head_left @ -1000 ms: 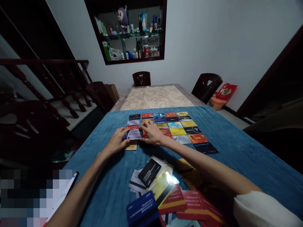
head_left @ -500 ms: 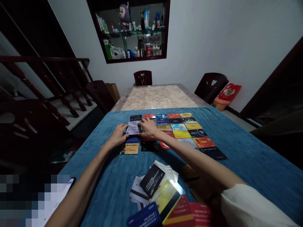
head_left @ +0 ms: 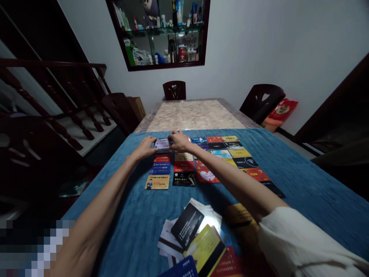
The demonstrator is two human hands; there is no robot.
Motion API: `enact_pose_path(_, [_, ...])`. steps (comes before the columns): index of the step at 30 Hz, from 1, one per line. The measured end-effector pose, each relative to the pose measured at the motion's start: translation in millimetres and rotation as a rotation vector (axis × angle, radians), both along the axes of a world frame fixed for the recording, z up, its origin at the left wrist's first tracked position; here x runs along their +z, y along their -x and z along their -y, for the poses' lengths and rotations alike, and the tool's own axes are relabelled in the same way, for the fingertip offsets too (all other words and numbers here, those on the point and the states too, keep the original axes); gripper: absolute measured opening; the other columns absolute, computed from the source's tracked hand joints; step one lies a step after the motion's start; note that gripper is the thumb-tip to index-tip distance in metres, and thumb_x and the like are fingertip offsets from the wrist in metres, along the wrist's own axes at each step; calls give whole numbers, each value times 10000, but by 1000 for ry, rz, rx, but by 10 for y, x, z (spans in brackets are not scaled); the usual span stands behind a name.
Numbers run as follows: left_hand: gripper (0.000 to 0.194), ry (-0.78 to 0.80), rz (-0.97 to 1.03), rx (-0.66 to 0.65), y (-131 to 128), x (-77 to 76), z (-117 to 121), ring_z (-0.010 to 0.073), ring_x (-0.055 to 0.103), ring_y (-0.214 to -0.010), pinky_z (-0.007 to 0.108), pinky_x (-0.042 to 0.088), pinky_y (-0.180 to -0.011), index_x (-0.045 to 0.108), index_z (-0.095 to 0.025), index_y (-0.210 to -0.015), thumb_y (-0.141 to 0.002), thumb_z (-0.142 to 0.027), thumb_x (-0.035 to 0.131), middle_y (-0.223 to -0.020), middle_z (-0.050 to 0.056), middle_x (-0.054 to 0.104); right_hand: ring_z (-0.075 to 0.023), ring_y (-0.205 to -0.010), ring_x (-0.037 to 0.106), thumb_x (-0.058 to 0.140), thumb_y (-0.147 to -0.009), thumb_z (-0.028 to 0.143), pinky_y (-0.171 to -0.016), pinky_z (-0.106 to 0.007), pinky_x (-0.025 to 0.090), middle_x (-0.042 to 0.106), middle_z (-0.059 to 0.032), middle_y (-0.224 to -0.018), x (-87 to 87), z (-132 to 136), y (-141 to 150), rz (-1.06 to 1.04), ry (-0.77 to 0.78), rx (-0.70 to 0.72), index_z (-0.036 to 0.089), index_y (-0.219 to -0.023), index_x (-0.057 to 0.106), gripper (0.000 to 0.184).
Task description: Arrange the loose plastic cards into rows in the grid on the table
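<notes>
So the pale card [head_left: 163, 144] sits right between the fingers, long axis running left to right. Left hand [head_left: 143, 148] is clamped on one end, right hand [head_left: 181, 141] on the other, so neither's nearer. Red card [head_left: 162, 158] is just this side of the fingertips.

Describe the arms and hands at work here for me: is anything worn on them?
They are a person's. The left hand and right hand are ungloved, with no watch or bracelet showing; rings are too small to tell. A loose, creased off-white sleeve covers the upper right arm. The left arm is bare as far as it shows.
</notes>
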State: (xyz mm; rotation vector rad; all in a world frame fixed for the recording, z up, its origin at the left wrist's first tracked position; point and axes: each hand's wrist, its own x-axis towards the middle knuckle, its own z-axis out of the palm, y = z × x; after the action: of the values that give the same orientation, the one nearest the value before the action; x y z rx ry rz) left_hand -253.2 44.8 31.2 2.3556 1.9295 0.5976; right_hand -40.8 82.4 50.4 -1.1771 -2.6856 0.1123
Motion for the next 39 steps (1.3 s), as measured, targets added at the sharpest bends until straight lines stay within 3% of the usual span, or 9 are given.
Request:
enact_pose_path(9, [351, 126, -87, 37, 21, -86, -108, 319, 610, -1052, 385, 487, -947, 709, -151, -1009, -660, -174, 698, -1056, 107, 676, -342, -1205, 505, 712, -806, 395, -915, -368, 461, 592, -143, -1308, -178, -112, 75, 53, 72, -15, 180, -1238, 672, 485])
enact_pose_path(15, [307, 179, -142, 33, 11, -127, -87, 286, 617, -969, 348, 505, -869, 711, -133, -960, -660, -182, 661, -992, 97, 679, -349, -1231, 509, 706, -806, 409, -896, -365, 466, 603, -137, -1329, -254, -104, 132, 76, 104, -32, 197, -1247, 675, 490])
enact_pose_path(26, [235, 252, -139, -19, 21, -152, -151, 233, 614, -792, 289, 496, -724, 701, -145, -857, -649, -223, 626, -789, 40, 677, -335, -1220, 539, 695, -803, 394, -929, -379, 466, 646, -144, -1290, -316, -163, 183, 105, 113, -46, 193, -1168, 712, 417])
enact_pose_path(39, [253, 247, -76, -58, 23, -168, -114, 229, 623, -743, 286, 478, -685, 702, -131, -854, -659, -251, 595, -802, 54, 699, -346, -1233, 525, 695, -789, 380, -920, -408, 481, 668, -139, -1270, -299, -156, 197, 134, 146, -87, 205, -1190, 707, 438])
